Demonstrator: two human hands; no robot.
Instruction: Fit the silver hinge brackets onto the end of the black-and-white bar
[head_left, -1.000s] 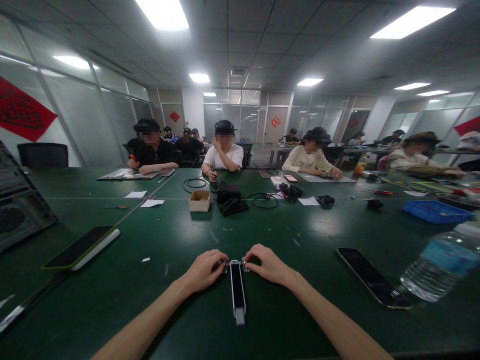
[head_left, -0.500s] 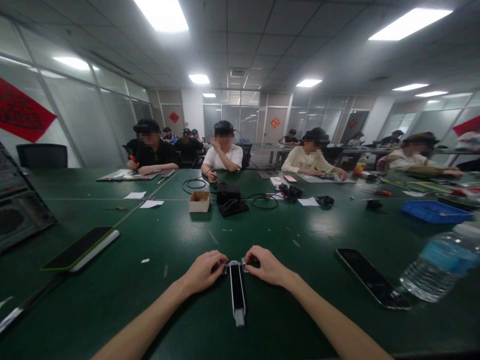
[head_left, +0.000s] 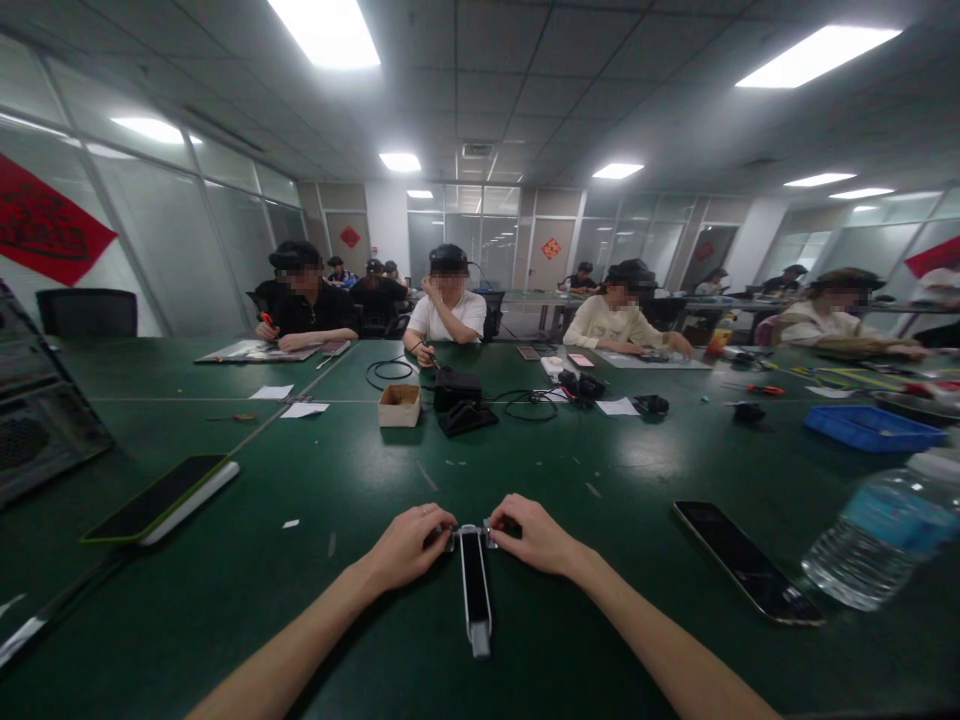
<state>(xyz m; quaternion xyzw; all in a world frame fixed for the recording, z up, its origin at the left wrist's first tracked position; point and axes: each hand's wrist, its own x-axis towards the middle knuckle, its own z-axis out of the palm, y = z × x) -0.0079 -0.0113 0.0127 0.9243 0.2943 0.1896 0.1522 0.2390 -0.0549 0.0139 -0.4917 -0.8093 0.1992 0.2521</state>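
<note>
- While a long green workbench [head_left: 247, 620] is stretching across the view, a glass-walled room [head_left: 172, 240] is enclosing it under bright ceiling panels.
- Seated co-workers [head_left: 448, 310] are lining the far side, and their hands are working among cables.
- A computer case [head_left: 37, 410] is getting cut off by the left edge, and a water bottle [head_left: 881, 540] is sitting blurred and cut off at near right.
- A blue plastic tray [head_left: 874, 428] is sitting far right, and a small cardboard box [head_left: 399, 405] is standing mid-table.
- A dark smartphone [head_left: 742, 560] is lying near right, and a green-edged phone [head_left: 157, 497] is lying left.
- A narrow black-and-silver bar [head_left: 475, 590] is lying flat at the near side, between the hands, its exact kind hard to make out.
- The left hand [head_left: 409, 548] and right hand [head_left: 536, 535] are both clasping the bar's far end from either side, partly hiding it.
</note>
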